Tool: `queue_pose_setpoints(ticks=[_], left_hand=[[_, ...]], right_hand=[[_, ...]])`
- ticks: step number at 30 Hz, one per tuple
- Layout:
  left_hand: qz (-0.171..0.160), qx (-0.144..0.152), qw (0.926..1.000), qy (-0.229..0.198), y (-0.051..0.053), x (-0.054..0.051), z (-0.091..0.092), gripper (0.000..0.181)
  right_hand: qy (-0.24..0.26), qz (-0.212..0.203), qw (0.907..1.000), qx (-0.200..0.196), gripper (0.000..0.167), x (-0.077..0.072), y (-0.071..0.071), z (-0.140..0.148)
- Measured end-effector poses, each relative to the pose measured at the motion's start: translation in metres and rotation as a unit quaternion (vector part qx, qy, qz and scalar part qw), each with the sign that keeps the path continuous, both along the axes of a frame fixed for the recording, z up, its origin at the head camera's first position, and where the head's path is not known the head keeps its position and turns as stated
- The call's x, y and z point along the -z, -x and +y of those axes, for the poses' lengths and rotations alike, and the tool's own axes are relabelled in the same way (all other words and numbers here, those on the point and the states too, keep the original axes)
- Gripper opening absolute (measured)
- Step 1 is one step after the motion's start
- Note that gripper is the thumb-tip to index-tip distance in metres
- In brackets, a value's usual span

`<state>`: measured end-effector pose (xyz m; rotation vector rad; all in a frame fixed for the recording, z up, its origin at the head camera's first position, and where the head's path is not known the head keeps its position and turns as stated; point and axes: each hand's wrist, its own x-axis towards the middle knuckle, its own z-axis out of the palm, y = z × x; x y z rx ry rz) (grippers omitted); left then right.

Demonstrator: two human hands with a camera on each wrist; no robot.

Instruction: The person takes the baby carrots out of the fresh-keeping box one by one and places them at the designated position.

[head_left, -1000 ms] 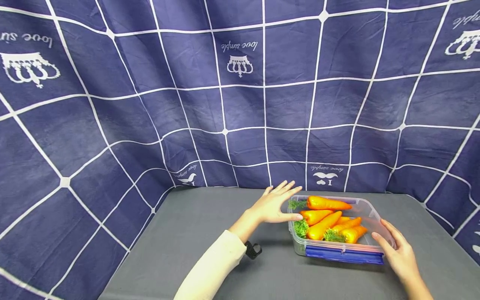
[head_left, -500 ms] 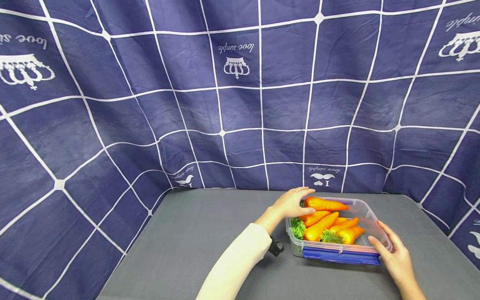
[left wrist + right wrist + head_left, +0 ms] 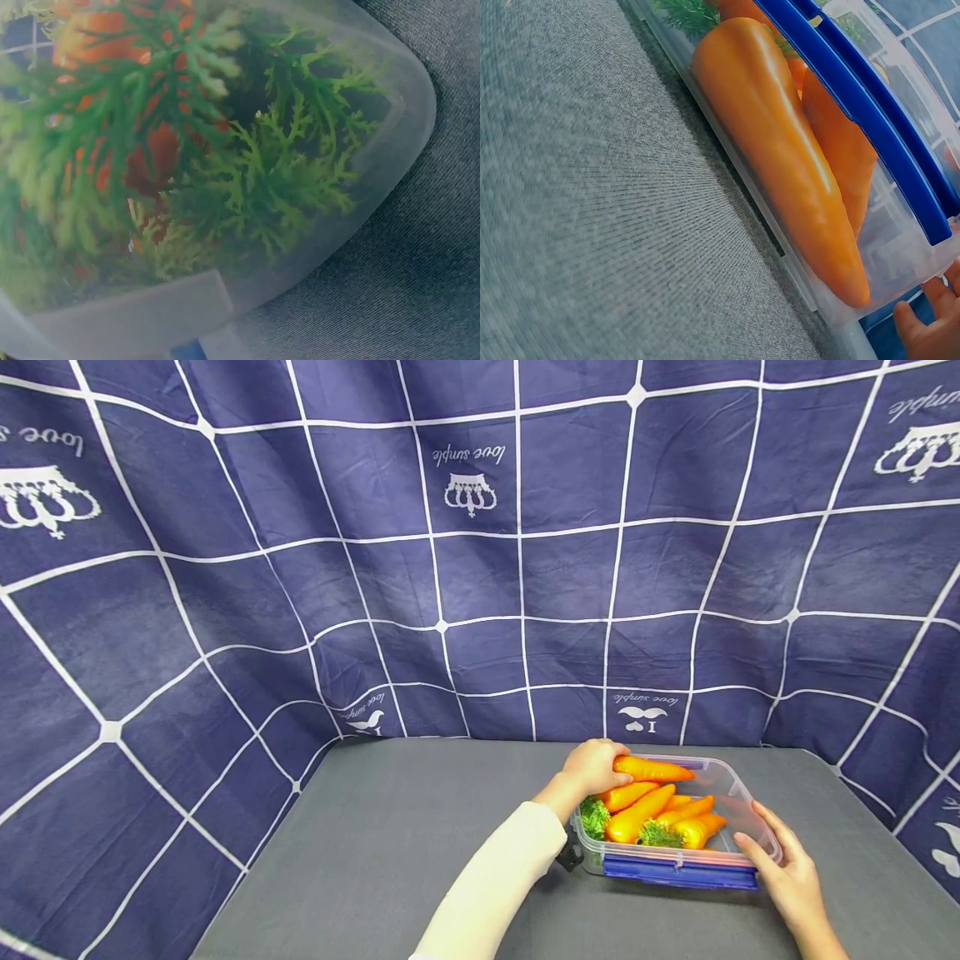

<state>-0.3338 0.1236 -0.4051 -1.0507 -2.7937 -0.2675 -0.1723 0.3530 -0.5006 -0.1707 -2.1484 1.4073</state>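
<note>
The curled left hand [image 3: 595, 767] grips the far carrot [image 3: 660, 769], long axis left-right, tip right; the right hand [image 3: 797, 878], fingers bent, holds the box [image 3: 678, 871].

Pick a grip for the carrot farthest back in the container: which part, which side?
Thick left end of the far carrot, coming from above and the left. It lies along the far side of the open-topped container, tapering to a thin tip at right, so the blunt end should give a fuller hold. The left hand grips there now.
</note>
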Motion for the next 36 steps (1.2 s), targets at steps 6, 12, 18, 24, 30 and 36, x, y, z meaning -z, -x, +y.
queue_pose_setpoints(ticks=[6, 12, 18, 24, 30, 36], left_hand=[[0.026, -0.010, 0.9994, 0.021, 0.002, -0.001, 0.004, 0.037], [0.045, 0.007, 0.9984, 0.033, 0.005, 0.000, 0.003, 0.034], [0.046, 0.031, 0.9985, 0.006, 0.006, -0.001, -0.003, 0.033], [-0.010, 0.030, 0.9946, -0.099, 0.006, -0.002, -0.016, 0.034], [-0.104, -0.001, 0.9662, -0.236, 0.004, 0.000, -0.027, 0.036], [-0.152, -0.052, 0.9239, -0.347, -0.001, 0.004, -0.036, 0.032]], right_hand=[[-0.003, 0.003, 1.0000, 0.005, 0.061, 0.000, 0.000, 0.000], [-0.004, -0.001, 1.0000, 0.005, 0.060, -0.001, 0.000, -0.001], [-0.010, 0.003, 0.9999, 0.010, 0.059, -0.001, -0.001, -0.001], [-0.014, 0.003, 0.9997, 0.020, 0.058, -0.003, -0.001, -0.002], [-0.011, -0.008, 0.9997, 0.022, 0.058, -0.003, -0.001, -0.002], [-0.004, -0.017, 0.9996, 0.024, 0.059, -0.002, -0.001, -0.001]])
